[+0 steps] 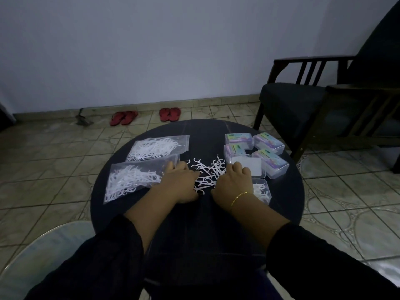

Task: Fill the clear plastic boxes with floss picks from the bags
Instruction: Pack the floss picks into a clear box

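Note:
A loose pile of white floss picks (208,172) lies in the middle of the round dark table (203,131). My left hand (179,180) rests at the pile's left edge, fingers curled down over picks. My right hand (234,180) sits at the pile's right edge, fingers bent onto the picks. Two clear bags of floss picks (155,148) (132,180) lie on the left. An open clear box (263,190) holding some picks sits right of my right wrist, its lid (251,166) raised behind. Several closed labelled boxes (268,142) stand at the back right.
A dark armchair (313,105) stands to the right of the table. Two pairs of red sandals (123,118) (170,114) lie on the tiled floor by the wall. A pale round seat edge (43,252) shows at the lower left.

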Demonstrator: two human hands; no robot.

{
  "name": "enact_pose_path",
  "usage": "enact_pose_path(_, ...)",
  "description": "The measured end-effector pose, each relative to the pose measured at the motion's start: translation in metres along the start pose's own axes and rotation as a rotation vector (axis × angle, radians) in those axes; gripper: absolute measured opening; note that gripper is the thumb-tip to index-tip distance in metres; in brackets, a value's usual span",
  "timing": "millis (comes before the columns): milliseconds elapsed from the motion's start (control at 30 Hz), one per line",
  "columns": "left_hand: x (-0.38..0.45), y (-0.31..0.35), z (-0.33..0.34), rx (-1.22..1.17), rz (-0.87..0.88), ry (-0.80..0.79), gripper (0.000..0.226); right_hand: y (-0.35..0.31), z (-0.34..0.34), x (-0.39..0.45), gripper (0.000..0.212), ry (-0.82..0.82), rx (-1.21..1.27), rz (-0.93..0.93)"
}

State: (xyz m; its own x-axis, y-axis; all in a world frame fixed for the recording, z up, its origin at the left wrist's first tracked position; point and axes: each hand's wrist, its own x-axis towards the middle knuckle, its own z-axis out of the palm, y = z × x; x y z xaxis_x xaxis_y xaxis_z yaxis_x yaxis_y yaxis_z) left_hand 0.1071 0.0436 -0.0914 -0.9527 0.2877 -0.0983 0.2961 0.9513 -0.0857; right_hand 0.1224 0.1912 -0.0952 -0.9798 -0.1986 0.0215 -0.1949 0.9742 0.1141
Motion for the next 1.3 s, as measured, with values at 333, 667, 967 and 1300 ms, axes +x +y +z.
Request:
enact_pose_path(333,0.001,-0.009,0.008,-0.064,0.002,0.121,0.047,-0.003,0.005,0.008,0.034,-0.008,0.051,0.016)
enact_pose_path(667,0.0,-0.003,0.007,-0.088,-0.003,0.146,0.038,-0.006,0.002,0.01,0.029,-0.002,0.034,-0.022)
enact_pose_path(967,0.001,-0.002,0.009,-0.052,-0.016,0.174,0.032,-0.006,0.006,0.006,0.029,0.012,0.009,0.015)
enact_pose_path(1300,0.006,-0.003,0.013,-0.085,-0.042,0.155,0.028,-0.004,0.007,0.009,0.03,0.026,0.016,0.055)
